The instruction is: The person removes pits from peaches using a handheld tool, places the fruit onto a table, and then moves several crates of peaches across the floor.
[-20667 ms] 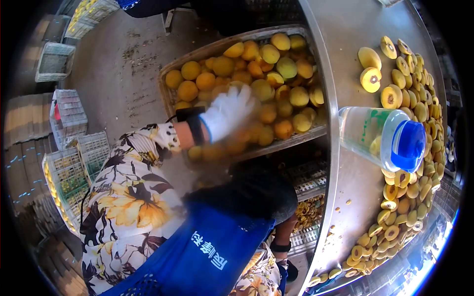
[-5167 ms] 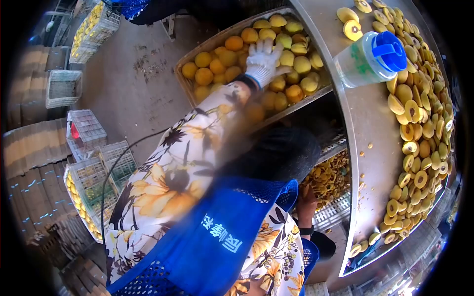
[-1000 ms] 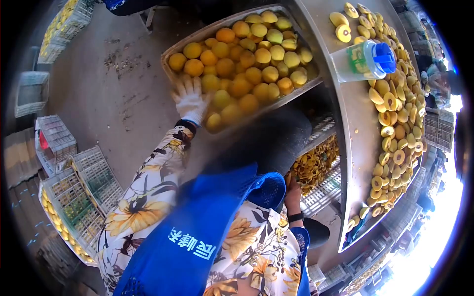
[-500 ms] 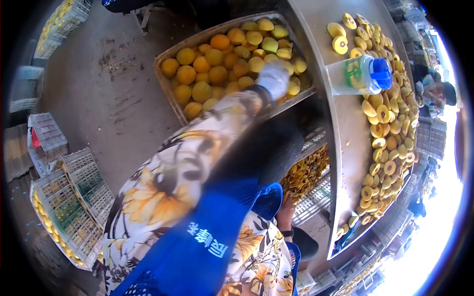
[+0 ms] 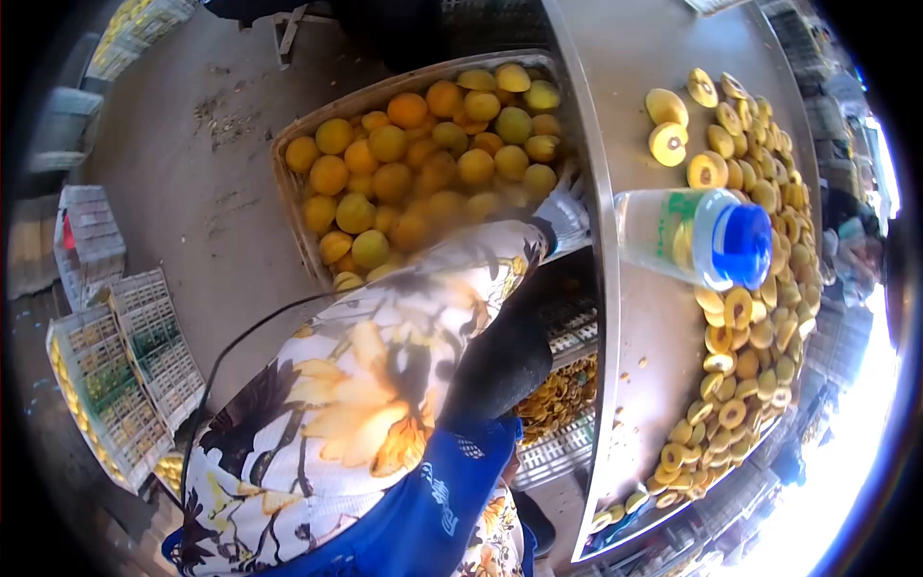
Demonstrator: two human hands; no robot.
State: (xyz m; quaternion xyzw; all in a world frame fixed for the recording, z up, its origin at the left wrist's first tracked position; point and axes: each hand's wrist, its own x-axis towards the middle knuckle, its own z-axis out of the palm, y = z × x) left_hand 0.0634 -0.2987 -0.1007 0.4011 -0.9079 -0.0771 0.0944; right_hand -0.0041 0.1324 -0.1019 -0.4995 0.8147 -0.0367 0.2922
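My left hand [image 5: 569,213], in a white glove, is at the right end of a crate [image 5: 288,207] piled with whole yellow peaches [image 5: 389,144], close to the table's edge. Its fingers are blurred and partly hidden, so what it holds does not show. A floral sleeve [image 5: 385,365] covers that arm. Of my right hand [image 5: 511,468] only a sliver of skin shows beside the blue apron [image 5: 423,500]; its fingers are hidden. Many halved peaches [image 5: 735,413], several with the stone still in, lie along the metal table [image 5: 663,356].
A clear bottle with a blue cap [image 5: 740,245] stands on the table near the edge. Under the table, a crate [image 5: 562,447] holds yellow-brown scraps [image 5: 558,394]. Plastic crates [image 5: 125,370] stand on the floor at the left. A person [image 5: 851,255] is at the far right.
My left hand has moved from over the peaches to the crate's end by the table. The view has shifted; the right hand is now mostly covered.
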